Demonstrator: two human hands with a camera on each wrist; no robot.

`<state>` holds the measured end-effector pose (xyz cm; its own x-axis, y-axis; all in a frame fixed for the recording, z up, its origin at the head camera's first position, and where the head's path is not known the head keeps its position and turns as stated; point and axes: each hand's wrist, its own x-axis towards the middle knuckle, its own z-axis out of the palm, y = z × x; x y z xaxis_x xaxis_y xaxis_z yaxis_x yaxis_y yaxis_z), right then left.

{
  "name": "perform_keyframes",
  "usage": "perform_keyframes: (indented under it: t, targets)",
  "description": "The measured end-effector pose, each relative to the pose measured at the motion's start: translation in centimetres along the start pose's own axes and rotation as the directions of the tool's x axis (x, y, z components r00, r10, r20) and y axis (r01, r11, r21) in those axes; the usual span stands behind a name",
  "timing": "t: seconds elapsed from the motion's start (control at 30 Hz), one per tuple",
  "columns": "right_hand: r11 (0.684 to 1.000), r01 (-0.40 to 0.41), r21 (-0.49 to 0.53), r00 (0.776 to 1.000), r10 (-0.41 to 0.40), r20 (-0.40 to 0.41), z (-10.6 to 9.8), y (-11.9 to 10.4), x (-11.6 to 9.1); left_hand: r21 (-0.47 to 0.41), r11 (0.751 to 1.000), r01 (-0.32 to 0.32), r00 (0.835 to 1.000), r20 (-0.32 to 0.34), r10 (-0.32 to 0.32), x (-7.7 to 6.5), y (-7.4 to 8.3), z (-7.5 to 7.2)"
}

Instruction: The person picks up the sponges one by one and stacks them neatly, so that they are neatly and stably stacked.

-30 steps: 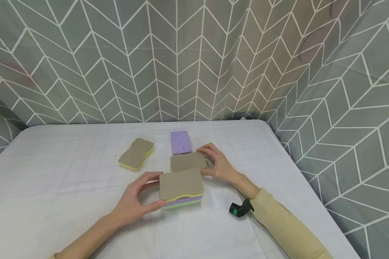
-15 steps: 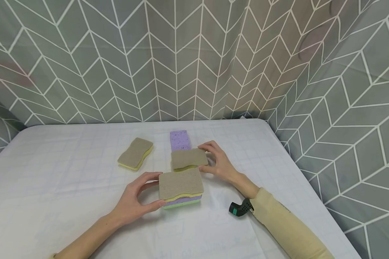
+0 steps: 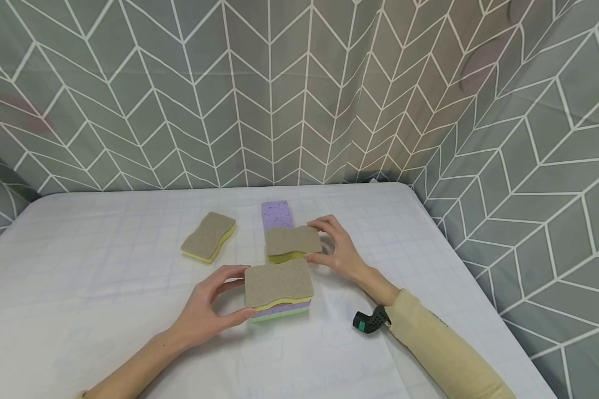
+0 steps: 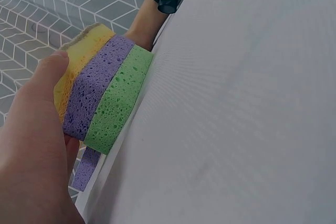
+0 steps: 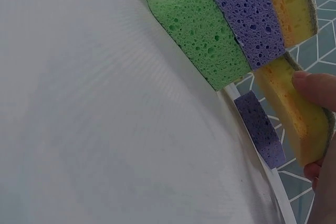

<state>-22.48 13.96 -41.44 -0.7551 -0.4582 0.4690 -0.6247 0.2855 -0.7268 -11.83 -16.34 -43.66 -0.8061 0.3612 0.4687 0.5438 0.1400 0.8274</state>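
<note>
Left hand (image 3: 204, 313) at the near stack of sponges (image 3: 278, 284), its grip around the left side, thumb at the near edge, fingers at the far one. Stack reads green at bottom, purple between, tan-topped yellow above; it sits on the white surface (image 3: 105, 299). Right hand (image 3: 344, 255): grip pinching the right end of a second tan-topped yellow sponge (image 3: 293, 239), held off the surface just beyond the stack. Purple sponge (image 3: 277, 214) lies behind it; third tan-topped sponge (image 3: 208, 236) lies farther left, apart.
</note>
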Motion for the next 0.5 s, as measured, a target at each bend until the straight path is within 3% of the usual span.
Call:
perform_keyframes:
  t: [0.1,0.3,0.5]
  targets:
    - [1.000,-0.002,0.002,1.000,0.002,-0.006,-0.3,-1.6,0.1,0.003,1.000,0.011,1.000,0.001,-0.011,0.0,0.0,0.0]
    - [1.000,-0.004,-0.002,0.999,0.004,-0.036,-0.5,-2.1,0.0,0.009,1.000,0.011,1.000,0.000,-0.011,0.0,0.1,0.0]
    - [1.000,0.014,0.007,0.997,-0.014,-0.081,-0.5,-2.2,0.0,0.024,0.999,-0.048,0.999,-0.009,0.048,0.1,0.0,0.1]
